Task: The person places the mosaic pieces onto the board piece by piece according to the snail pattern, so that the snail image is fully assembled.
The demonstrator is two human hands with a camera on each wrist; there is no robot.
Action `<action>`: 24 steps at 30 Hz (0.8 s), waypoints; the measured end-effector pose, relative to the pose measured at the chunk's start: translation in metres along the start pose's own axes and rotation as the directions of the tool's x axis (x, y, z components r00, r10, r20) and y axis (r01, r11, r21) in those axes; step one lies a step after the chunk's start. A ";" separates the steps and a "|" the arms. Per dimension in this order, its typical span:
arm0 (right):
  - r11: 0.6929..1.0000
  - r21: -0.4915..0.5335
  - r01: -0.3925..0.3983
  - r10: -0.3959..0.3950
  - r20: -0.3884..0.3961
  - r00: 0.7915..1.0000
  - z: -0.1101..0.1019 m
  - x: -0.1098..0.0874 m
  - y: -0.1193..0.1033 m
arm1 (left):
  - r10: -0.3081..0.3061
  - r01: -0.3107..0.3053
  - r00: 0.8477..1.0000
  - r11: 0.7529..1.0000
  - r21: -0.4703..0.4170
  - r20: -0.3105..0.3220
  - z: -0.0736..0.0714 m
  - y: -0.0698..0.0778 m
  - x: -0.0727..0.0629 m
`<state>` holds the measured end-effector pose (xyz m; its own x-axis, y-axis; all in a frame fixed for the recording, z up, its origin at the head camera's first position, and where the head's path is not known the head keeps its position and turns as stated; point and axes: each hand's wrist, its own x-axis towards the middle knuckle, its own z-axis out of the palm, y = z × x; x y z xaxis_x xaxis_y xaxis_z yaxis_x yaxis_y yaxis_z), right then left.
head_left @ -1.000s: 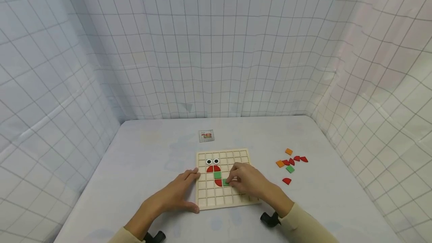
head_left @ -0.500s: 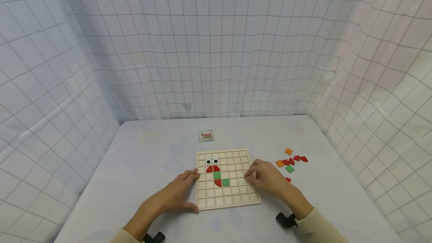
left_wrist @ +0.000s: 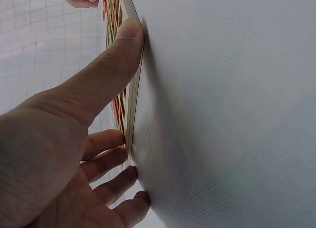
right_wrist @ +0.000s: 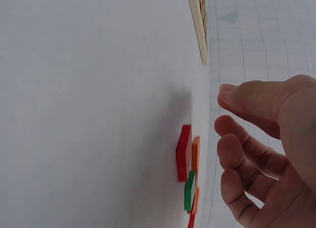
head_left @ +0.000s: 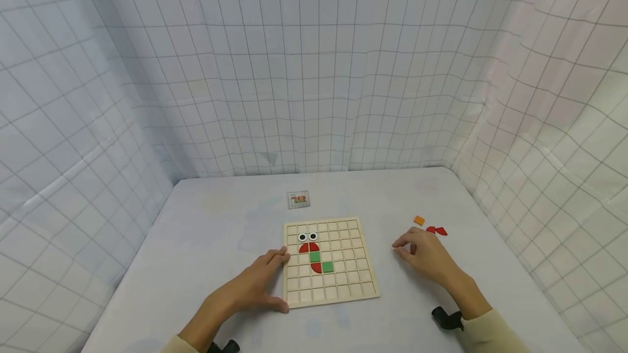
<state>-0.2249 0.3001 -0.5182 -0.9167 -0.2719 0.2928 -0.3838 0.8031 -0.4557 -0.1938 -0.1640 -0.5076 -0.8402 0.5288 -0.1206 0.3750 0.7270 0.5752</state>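
Note:
A pale wooden grid board point(head_left: 333, 302) lies on the table. On it sit two round eye tiles point(head_left: 302, 237), three red curved tiles point(head_left: 316, 268) and two green square tiles point(head_left: 327, 267). My left hand point(head_left: 252, 285) rests along the board's left side, its thumb at the near corner and fingertips against the edge. To the right of the board, my right hand point(head_left: 427, 257) hovers above the table, thumb and fingers loosely bent and apart, holding nothing. Beneath it, in the right wrist view, are a red tile point(right_wrist: 183, 154), a green tile point(right_wrist: 189, 191) and an orange tile point(right_wrist: 196, 154).
Behind the board lies a small picture card point(head_left: 298, 199) showing a coloured figure on a grid. An orange square point(head_left: 419, 220) and red tiles point(head_left: 441, 231) show past my right hand, which hides several others in the head view. White gridded curtains point(head_left: 314, 97) surround the table.
My right hand has left the green tile on the board and moved right, over the loose tiles. The left hand stays at the board's edge.

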 end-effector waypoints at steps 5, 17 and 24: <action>0.998 0.005 -0.065 0.066 -0.040 0.997 -0.013 -0.009 0.021 | -0.006 0.006 1.000 1.000 -0.005 -0.005 -0.001 0.001 0.000; 0.977 -0.001 -0.213 0.213 0.015 0.977 -0.024 -0.020 0.049 | -0.012 0.012 1.000 1.000 -0.008 0.003 0.000 0.003 -0.002; 0.975 -0.006 -0.220 0.220 0.025 0.975 -0.026 -0.019 0.051 | -0.013 0.013 1.000 1.000 -0.007 0.004 0.000 0.005 -0.001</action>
<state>-0.2245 0.3597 -0.5254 -0.9812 -0.1014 0.1645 -0.1720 0.8462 -0.5043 -0.1910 -0.1611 -0.5043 -0.8435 0.5209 -0.1312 0.3612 0.7308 0.5792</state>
